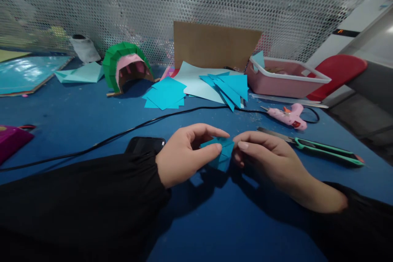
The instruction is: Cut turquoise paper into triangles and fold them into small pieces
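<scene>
A small piece of folded blue paper (pixel 225 163) is held just above the blue table. My left hand (pixel 187 153) grips it from the left, thumb on the near face and the index finger over its top edge. At the paper's right corner, the thumb and fingers of my right hand (pixel 272 153) are pinched together; the exact contact is partly hidden by the fingers. Behind my hands lie a pile of square blue sheets (pixel 166 93) and several folded blue triangles (pixel 230 86), resting on a pale sheet (pixel 195 80).
A black cable (pixel 147 122) crosses behind my hands. A phone (pixel 145 144) lies by my left wrist. To the right are a box cutter (pixel 325 150), a pink glue gun (pixel 287 115) and a pink basket (pixel 282 84). A green paper arch (pixel 112 65) stands back left, cardboard (pixel 215 45) behind.
</scene>
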`<state>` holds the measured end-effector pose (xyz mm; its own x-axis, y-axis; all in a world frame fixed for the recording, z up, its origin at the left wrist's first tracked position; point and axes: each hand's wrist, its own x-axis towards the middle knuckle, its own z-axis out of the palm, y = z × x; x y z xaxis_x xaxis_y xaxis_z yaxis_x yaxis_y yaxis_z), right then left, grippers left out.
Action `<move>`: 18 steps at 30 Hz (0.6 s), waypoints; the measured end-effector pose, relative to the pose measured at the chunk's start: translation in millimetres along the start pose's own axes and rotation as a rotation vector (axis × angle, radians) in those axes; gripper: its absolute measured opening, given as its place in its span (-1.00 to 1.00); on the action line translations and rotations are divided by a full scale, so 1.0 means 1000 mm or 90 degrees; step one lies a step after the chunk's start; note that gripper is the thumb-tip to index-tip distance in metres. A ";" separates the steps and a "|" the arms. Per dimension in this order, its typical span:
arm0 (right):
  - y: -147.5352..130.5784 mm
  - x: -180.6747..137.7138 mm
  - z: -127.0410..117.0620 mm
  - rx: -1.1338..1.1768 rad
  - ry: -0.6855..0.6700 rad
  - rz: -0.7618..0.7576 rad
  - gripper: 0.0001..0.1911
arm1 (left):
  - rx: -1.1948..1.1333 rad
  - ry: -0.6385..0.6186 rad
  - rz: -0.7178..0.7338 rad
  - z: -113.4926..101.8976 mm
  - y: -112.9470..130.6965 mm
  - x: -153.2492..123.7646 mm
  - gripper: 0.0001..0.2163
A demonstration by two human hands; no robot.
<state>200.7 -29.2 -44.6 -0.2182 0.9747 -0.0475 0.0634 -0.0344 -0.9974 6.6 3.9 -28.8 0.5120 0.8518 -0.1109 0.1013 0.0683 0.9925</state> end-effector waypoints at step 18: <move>-0.002 0.000 0.002 -0.090 -0.023 0.018 -0.55 | -0.037 -0.074 -0.073 0.000 0.000 0.001 -0.81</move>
<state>199.1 -30.0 -42.8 -0.2499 0.9650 -0.0799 0.2066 -0.0274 -0.9780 6.7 4.8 -28.8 0.5956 0.7708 -0.2260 0.1176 0.1947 0.9738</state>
